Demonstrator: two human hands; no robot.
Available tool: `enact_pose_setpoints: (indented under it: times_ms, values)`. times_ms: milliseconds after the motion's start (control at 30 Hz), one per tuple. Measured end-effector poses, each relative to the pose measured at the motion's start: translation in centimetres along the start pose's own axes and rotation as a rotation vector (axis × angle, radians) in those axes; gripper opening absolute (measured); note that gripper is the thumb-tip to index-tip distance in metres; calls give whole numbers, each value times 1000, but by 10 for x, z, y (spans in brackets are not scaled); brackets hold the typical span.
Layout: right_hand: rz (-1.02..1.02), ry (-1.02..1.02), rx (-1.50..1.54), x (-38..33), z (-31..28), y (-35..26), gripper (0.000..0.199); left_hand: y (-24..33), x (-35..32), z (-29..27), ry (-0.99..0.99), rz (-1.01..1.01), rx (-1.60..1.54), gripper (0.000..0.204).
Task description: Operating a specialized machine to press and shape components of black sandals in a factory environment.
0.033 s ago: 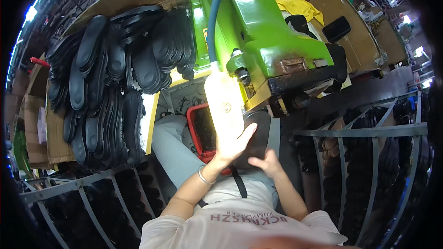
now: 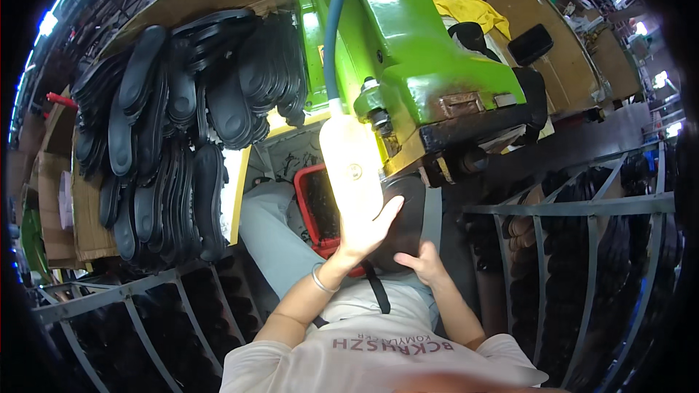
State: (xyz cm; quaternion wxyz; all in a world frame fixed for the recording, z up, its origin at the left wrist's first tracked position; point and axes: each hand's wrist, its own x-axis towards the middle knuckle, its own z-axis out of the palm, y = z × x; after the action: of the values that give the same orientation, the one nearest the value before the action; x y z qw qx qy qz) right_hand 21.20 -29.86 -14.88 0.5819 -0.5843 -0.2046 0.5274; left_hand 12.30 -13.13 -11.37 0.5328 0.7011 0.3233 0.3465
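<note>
A black shoe sole (image 2: 405, 229) lies under the head of a green machine (image 2: 415, 58), between my hands; its far end is hidden beneath the machine. My left hand (image 2: 360, 239) is at its left side, with the thumb stretched over it. The glowing lamp (image 2: 352, 153) covers the other fingers of that hand, so their grip cannot be seen. At the sole's near right edge is my right hand (image 2: 426, 263). Its thumb rests on top and its fingers go around the edge, closed on the sole.
Stacks of black shoe soles (image 2: 164, 124) fill a cardboard box (image 2: 93, 222) on the left. Below the lamp is a red bin (image 2: 306, 204). Metal racks (image 2: 582, 208) with soles stand on both sides. A yellow cloth (image 2: 477, 14) lies behind the machine on the right.
My right hand has shifted very slightly, its fingers now clearer at the sole's edge. My left hand stays almost where it was.
</note>
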Motion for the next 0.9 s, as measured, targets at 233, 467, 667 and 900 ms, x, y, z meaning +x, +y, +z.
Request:
enact_pose_setpoints:
  times_ms: [233, 467, 667, 900]
  values:
    - [-363, 548, 302, 16, -62, -49, 31, 16, -3, -7, 25, -126, -212, 26]
    - [-632, 494, 231, 73, -25, -121, 25, 30, 17, -48, 41, 99, -196, 24]
    - [-664, 377, 40, 89, 21, -86, 25, 1, -6, -109, 145, -195, -633, 32]
    - [-653, 171, -51, 87, 78, -91, 30, -53, -72, -157, 74, -191, -499, 26]
